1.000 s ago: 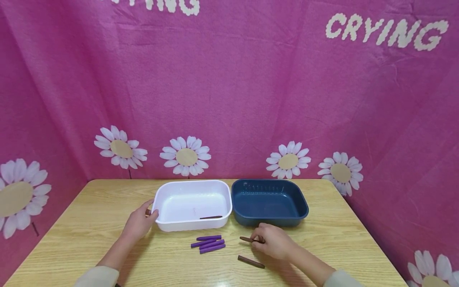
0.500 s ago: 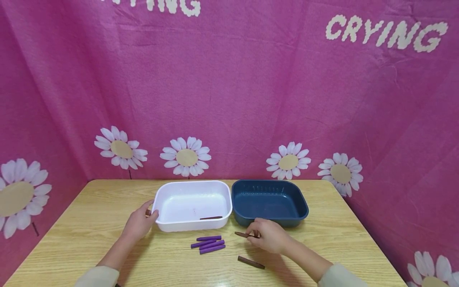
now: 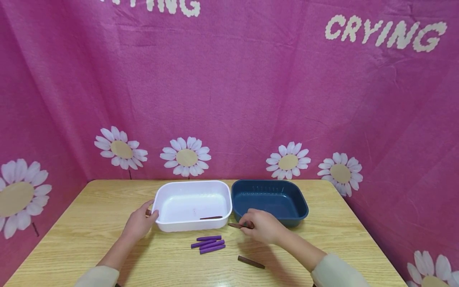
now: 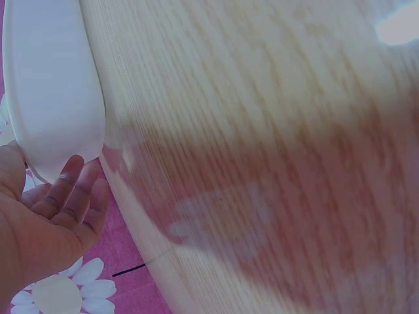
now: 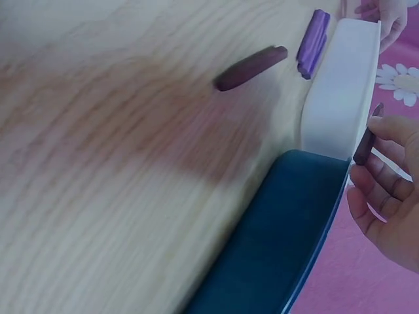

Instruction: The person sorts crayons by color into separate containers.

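My right hand (image 3: 264, 227) pinches a brown crayon (image 3: 234, 225) between thumb and fingers, over the front rim of the dark blue tray (image 3: 297, 219). In the right wrist view the held crayon (image 5: 364, 145) stands out beyond the fingertips, its tapered end up. My left hand (image 3: 139, 224) holds the left end of the white tray (image 3: 193, 226), thumb at the rim and fingers against the outer wall. Seen from the left wrist, the left hand's fingers (image 4: 72, 193) lie loosely bent by the tray's end. Inside the white tray rests another brown crayon (image 3: 211, 217).
Several purple crayons (image 3: 211, 245) lie in a small pile before the white tray. One more brown crayon (image 3: 251, 262) lies nearer the front on the wooden table (image 3: 172, 267). The two trays stand side by side, before a pink curtain (image 3: 229, 99) with daisies.
My right hand has lifted the brown crayon away from the tabletop and moved left and farther back, toward the trays. The left hand and both trays have stayed put.
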